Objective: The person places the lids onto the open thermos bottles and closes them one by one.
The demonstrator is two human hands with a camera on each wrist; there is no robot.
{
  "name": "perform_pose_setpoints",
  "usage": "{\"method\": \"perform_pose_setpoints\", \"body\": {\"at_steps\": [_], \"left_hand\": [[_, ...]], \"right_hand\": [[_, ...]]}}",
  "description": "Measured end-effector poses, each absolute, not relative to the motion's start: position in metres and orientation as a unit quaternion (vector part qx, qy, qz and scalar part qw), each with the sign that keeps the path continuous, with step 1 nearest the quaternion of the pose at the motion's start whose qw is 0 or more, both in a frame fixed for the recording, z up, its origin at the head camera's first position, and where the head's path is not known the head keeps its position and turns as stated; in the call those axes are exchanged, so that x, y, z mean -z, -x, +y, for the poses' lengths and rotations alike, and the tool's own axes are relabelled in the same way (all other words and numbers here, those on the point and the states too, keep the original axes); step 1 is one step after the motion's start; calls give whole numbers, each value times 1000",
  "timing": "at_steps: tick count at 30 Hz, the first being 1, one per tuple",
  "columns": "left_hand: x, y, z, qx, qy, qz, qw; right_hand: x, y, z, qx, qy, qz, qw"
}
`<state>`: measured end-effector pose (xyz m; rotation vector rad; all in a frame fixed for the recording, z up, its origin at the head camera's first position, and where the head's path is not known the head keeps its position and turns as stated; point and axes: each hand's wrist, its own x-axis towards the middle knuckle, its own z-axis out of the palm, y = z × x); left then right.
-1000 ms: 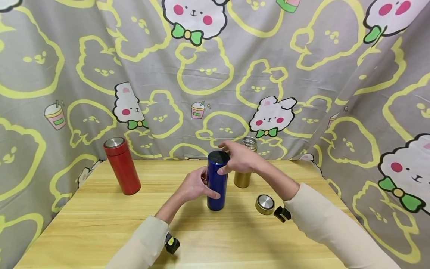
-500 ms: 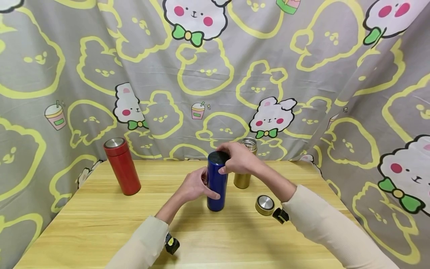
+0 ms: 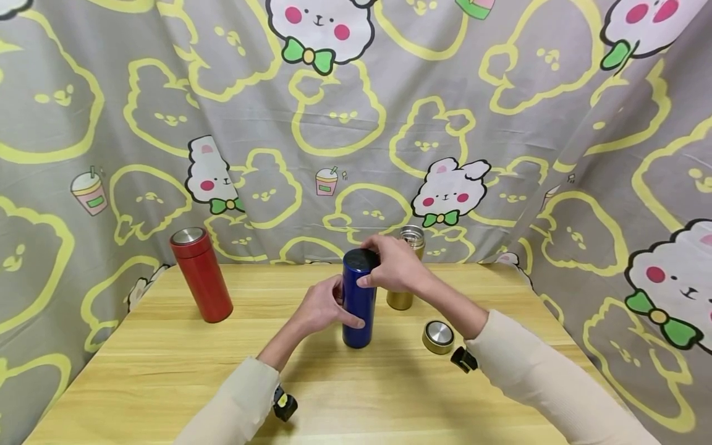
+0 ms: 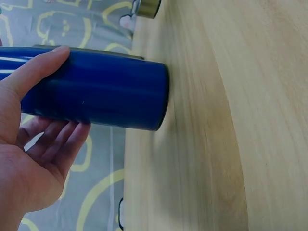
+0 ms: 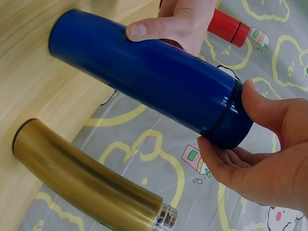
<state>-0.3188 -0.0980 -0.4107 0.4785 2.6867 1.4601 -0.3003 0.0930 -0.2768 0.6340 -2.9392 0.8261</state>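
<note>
Plainly, a glossy dark-blue cylindrical flask stands upright on the table, with both hands on it. The left hand grips its body, while the right hand pinches its top. From the head, the flask's black upper face shows, but the right hand hides part of it and most of the left fingers are out of sight behind the body. The left wrist view fills that in: the thumb lies along one side and the fingertips press the opposite side. Only the right wrist view clearly shows a dark seam below the blue cap, with the right thumb and fingers clamped on either side of that cap.

Behind and to the right of the blue flask is a gold metallic flask, its silver threaded neck bare. A round gold lid with a silver disc on top, seen whole from the head, lies to the right of the blue flask; well to its left stands a red cylindrical flask with a silver-topped lid. Beneath them is a light, wood-grained table, and beyond the blue flask hangs a grey curtain printed with yellow outlines and white rabbits
</note>
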Motion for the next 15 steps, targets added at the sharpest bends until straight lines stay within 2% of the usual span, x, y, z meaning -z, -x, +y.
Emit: {"method": "perform_pose_setpoints", "body": {"at_steps": [4, 15], "left_hand": [[411, 318, -98, -471, -152, 869, 25], [409, 320, -100, -499, -169, 847, 63]], "right_hand": [[278, 298, 93, -270, -199, -942, 19], [281, 297, 98, -292, -205, -934, -6]]}}
